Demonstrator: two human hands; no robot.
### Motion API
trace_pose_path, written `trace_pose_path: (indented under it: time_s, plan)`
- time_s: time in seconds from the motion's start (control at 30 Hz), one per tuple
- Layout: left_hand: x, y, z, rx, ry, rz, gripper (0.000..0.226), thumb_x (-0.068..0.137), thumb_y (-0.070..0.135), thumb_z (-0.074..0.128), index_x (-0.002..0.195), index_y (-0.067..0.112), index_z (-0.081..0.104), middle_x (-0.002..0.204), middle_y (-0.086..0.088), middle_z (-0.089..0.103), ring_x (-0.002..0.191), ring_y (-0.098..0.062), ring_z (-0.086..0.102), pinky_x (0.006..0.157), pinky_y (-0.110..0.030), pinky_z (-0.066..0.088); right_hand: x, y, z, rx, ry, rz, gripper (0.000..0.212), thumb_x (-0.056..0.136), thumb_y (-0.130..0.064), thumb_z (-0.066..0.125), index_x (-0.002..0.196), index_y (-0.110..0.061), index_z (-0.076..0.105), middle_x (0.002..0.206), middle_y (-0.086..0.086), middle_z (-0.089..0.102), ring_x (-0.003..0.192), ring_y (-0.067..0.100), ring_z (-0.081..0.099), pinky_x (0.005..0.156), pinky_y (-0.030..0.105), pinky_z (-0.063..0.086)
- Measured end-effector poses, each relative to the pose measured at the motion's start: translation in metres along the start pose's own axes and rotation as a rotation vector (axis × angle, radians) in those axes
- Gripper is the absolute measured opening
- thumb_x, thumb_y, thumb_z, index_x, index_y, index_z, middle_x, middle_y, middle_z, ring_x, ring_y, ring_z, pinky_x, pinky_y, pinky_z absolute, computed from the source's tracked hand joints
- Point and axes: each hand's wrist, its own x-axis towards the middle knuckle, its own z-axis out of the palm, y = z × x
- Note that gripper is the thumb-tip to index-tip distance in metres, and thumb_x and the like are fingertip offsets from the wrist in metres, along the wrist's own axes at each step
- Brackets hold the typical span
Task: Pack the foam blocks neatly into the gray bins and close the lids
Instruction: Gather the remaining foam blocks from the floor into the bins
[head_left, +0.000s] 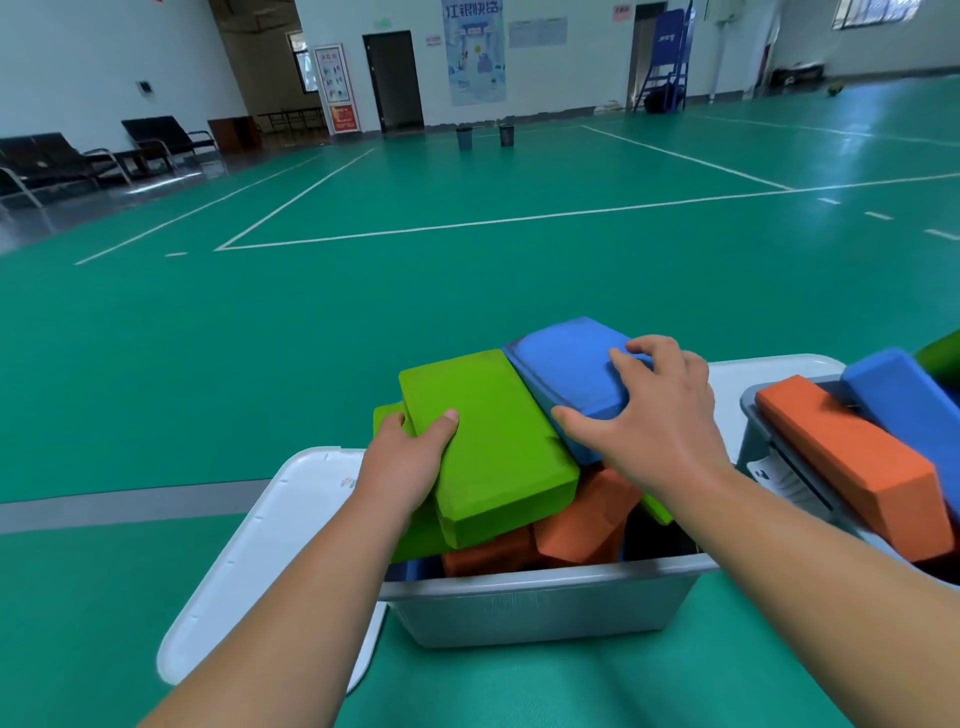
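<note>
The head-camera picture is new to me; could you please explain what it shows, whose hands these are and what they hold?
There is no machine here: a person wears one wide-angle camera on the head, looking forward and down at two bare hands. The left hand grips the near end of a bright green foam block, thumb on top. The right hand curls over a blue foam block beside it. Both blocks lie atop a heap of orange foam blocks in a gray plastic bin on a green surface. A white lid lies at its left side. A second gray bin at the right holds a long orange foam block and a second blue foam block.
</note>
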Motion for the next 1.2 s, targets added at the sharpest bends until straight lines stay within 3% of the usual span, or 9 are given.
trace_pose_path:
  time_s: [0.13, 0.37, 0.43, 0.53, 0.63, 0.73, 0.9, 1.07, 1.2]
  plan:
    - [0.005, 0.006, 0.008, -0.198, -0.016, -0.067, 0.111, 0.056, 0.087, 0.073, 0.141, 0.018, 0.057, 0.127, -0.001, 0.07, 0.108, -0.026, 0.07, 0.097, -0.049, 0.058, 0.007, 0.011, -0.009, 0.059, 0.074, 0.069, 0.1, 0.066, -0.089, 0.057, 0.135, -0.016, 0.067, 0.138, -0.007, 0.042, 0.13, 0.028, 0.037, 0.112, 0.051, 0.039]
    - [0.018, 0.008, 0.031, -0.203, -0.049, -0.066, 0.078, 0.063, 0.08, 0.072, 0.109, 0.017, 0.075, 0.105, -0.001, 0.078, 0.097, -0.029, 0.075, 0.093, -0.053, 0.059, 0.015, 0.028, -0.025, 0.106, 0.116, 0.173, 0.09, 0.075, -0.079, 0.068, 0.137, -0.013, 0.063, 0.139, -0.002, 0.04, 0.131, 0.03, 0.038, 0.113, 0.048, 0.038]
    - [0.018, 0.01, 0.039, -0.216, -0.101, -0.064, 0.051, 0.071, 0.061, 0.071, 0.094, 0.016, 0.079, 0.098, -0.006, 0.079, 0.097, -0.035, 0.075, 0.094, -0.058, 0.058, 0.016, 0.037, -0.025, 0.115, 0.095, 0.224, 0.092, 0.075, -0.08, 0.066, 0.139, -0.014, 0.061, 0.14, -0.003, 0.039, 0.132, 0.03, 0.038, 0.114, 0.048, 0.037]
    - [0.006, 0.022, 0.048, -0.277, -0.201, -0.024, 0.018, 0.093, 0.027, 0.065, 0.094, 0.017, 0.08, 0.097, -0.003, 0.08, 0.098, -0.03, 0.073, 0.085, -0.042, 0.055, 0.015, 0.054, -0.023, 0.147, 0.065, 0.321, 0.095, 0.075, -0.083, 0.061, 0.142, -0.016, 0.06, 0.139, -0.004, 0.04, 0.132, 0.03, 0.038, 0.114, 0.049, 0.038]
    - [-0.001, 0.025, 0.056, -0.303, -0.295, -0.042, 0.02, 0.1, 0.025, 0.058, 0.111, 0.021, 0.075, 0.101, 0.001, 0.079, 0.09, -0.024, 0.07, 0.084, -0.04, 0.057, 0.015, 0.072, -0.02, 0.146, 0.046, 0.369, 0.098, 0.073, -0.086, 0.059, 0.142, -0.017, 0.061, 0.135, -0.005, 0.042, 0.13, 0.03, 0.039, 0.113, 0.051, 0.04]
    - [-0.004, 0.023, 0.06, -0.32, -0.353, -0.141, 0.019, 0.1, 0.037, 0.061, 0.117, 0.034, 0.068, 0.109, -0.002, 0.076, 0.099, -0.031, 0.072, 0.08, -0.061, 0.061, 0.019, 0.084, -0.017, 0.16, 0.062, 0.403, 0.098, 0.071, -0.086, 0.059, 0.139, -0.016, 0.064, 0.131, -0.003, 0.043, 0.129, 0.03, 0.04, 0.114, 0.05, 0.039]
    - [-0.007, 0.024, 0.062, -0.35, -0.351, -0.183, 0.025, 0.1, 0.046, 0.061, 0.122, 0.034, 0.06, 0.119, -0.006, 0.072, 0.103, -0.029, 0.072, 0.07, -0.051, 0.062, 0.02, 0.092, -0.009, 0.166, 0.05, 0.375, 0.093, 0.072, -0.087, 0.06, 0.141, -0.024, 0.061, 0.137, -0.001, 0.038, 0.131, 0.031, 0.037, 0.115, 0.049, 0.038]
    - [-0.006, 0.023, 0.064, -0.387, -0.288, -0.12, 0.03, 0.099, 0.045, 0.065, 0.125, 0.03, 0.064, 0.117, -0.004, 0.076, 0.107, -0.035, 0.071, 0.084, -0.058, 0.06, 0.01, 0.104, 0.021, 0.035, -0.345, 0.471, 0.094, 0.078, -0.091, 0.045, 0.155, -0.036, 0.04, 0.15, 0.011, 0.031, 0.134, 0.045, 0.035, 0.111, 0.054, 0.037]
    - [-0.007, 0.025, 0.064, -0.42, -0.261, -0.096, 0.04, 0.097, 0.047, 0.068, 0.128, 0.02, 0.065, 0.111, -0.004, 0.078, 0.107, -0.038, 0.073, 0.089, -0.061, 0.056, 0.015, 0.115, 0.019, -0.026, -0.355, 0.434, 0.094, 0.076, -0.096, 0.039, 0.149, -0.038, 0.048, 0.155, 0.011, 0.033, 0.136, 0.043, 0.041, 0.111, 0.055, 0.036]
